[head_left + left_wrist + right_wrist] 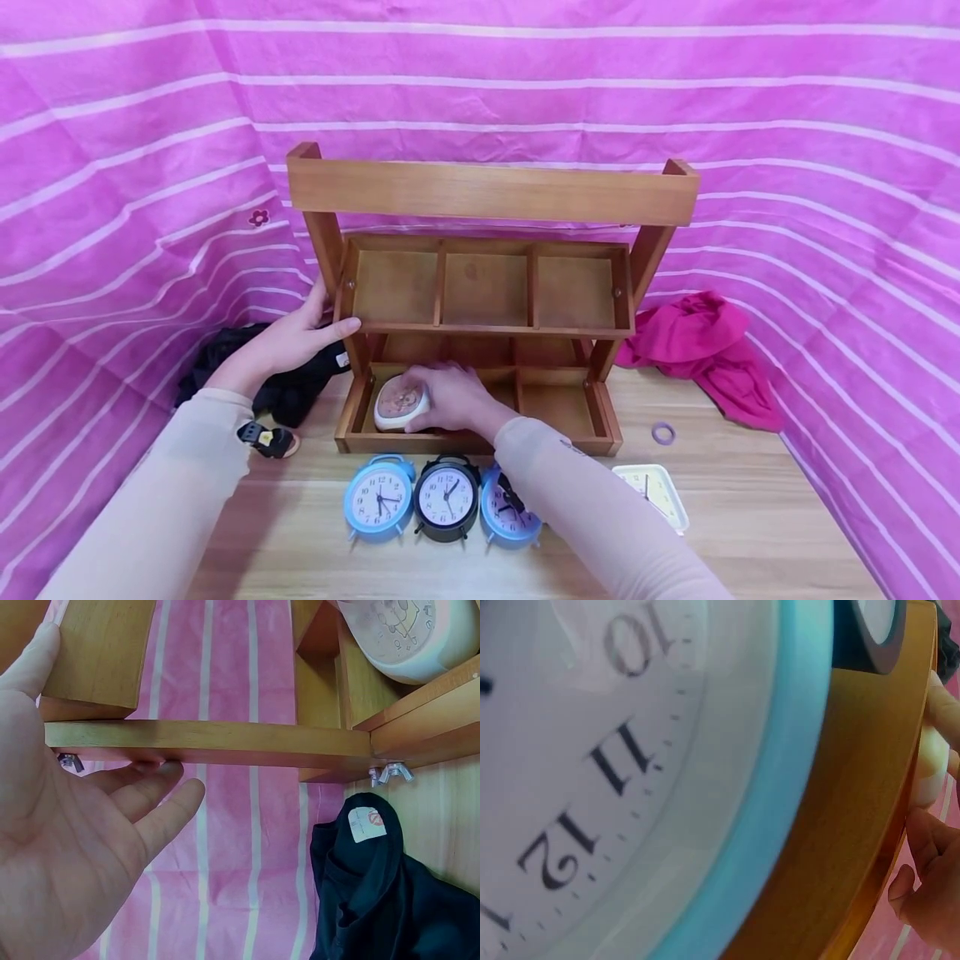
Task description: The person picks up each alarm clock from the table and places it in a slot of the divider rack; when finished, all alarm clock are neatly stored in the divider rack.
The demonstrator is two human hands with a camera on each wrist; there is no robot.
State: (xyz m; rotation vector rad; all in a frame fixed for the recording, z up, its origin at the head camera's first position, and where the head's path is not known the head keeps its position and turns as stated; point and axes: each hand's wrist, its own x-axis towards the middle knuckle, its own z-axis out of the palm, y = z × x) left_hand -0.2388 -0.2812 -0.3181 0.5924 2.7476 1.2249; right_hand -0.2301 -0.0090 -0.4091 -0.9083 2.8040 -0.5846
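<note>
In the head view a two-tier wooden rack [480,329] stands on the table. My right hand [453,396] grips a small white alarm clock [400,400] with a picture on its face, inside the lower tier's left compartment. My left hand [303,333] rests against the rack's left side. Its thumb lies by the front of the upper tier, and its nearly straight fingers [169,814] reach past the side post [217,742]. The right wrist view is largely filled by a blue alarm clock [802,712], with the right fingers at its far edge.
Before the rack stand a blue clock [378,500], a black clock [447,497] and another blue clock [510,517] partly behind the right sleeve. A white square clock [652,493], purple ring [663,432] and pink cloth [697,350] lie right; black cloth [292,392] lies left.
</note>
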